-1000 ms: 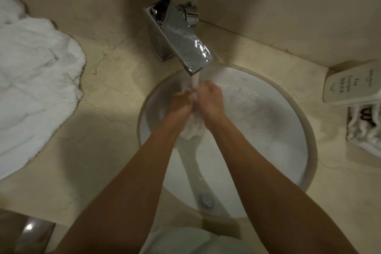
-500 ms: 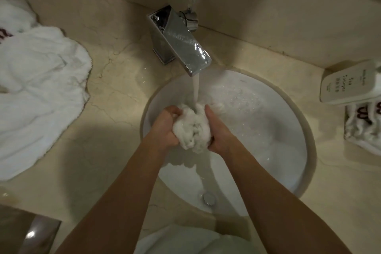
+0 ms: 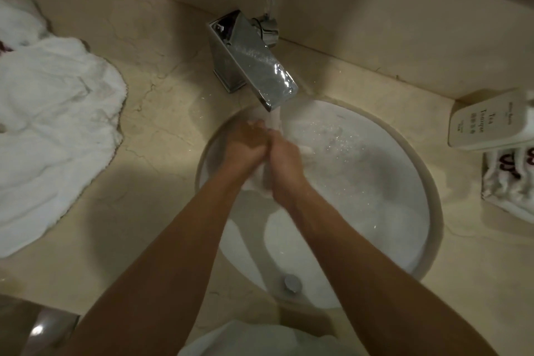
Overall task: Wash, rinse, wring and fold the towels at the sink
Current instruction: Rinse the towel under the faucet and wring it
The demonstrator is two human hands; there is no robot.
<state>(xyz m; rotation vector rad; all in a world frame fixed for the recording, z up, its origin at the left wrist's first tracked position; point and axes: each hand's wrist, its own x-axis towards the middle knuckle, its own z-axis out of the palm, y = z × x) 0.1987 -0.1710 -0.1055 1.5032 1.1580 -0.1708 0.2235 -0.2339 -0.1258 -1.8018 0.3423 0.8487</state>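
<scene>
Head view: both hands are working in the sink under the tap.
Left hand: gripping the towel.
Right hand: squeezing it too.
Handling: probably soft, soaked, heavy; bunch it whole.

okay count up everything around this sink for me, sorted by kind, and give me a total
Towels: 4 — small one squeezed between left hand and right hand, pile left, rolled ones right, one at the near edge
Faucets: 1
Bottles: 1
Total: 6
</scene>
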